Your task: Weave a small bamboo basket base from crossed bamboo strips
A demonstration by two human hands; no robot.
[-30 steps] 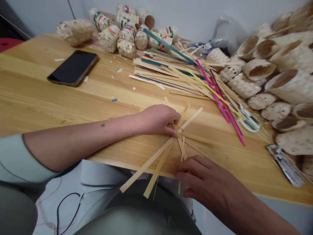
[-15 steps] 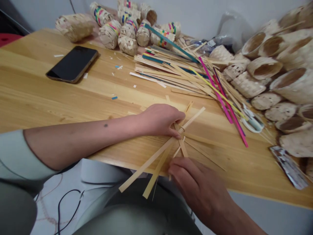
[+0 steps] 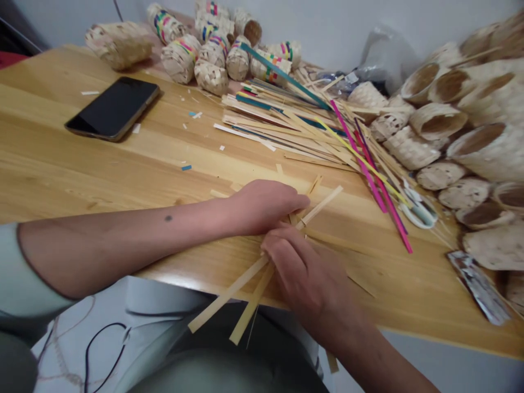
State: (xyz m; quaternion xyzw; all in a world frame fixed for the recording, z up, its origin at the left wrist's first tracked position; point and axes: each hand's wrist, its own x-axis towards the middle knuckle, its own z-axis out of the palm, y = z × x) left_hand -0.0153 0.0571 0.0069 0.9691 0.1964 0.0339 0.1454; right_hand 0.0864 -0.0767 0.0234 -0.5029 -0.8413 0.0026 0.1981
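My left hand (image 3: 272, 204) is closed on crossing bamboo strips (image 3: 231, 295), pinning them at their crossing near the table's front edge. Close against it, my right hand (image 3: 307, 267) is closed with its fingertips over the same strips, just below the crossing; the fingertips are partly hidden. Two strip ends stick out past the table edge toward my lap, and others point away to the upper right. A thin sliver (image 3: 362, 285) lies to the right of my right hand.
A pile of loose strips (image 3: 282, 131), some coloured, lies beyond my hands. Woven baskets (image 3: 438, 121) are stacked at the right, and small banded ones (image 3: 180, 57) stand at the back. A phone (image 3: 113, 108) lies at the left; a silver packet (image 3: 477, 286) is near the right edge.
My right hand has moved up and left, from below the crossing to right beside my left hand. My left hand keeps its hold. The view has shifted slightly.
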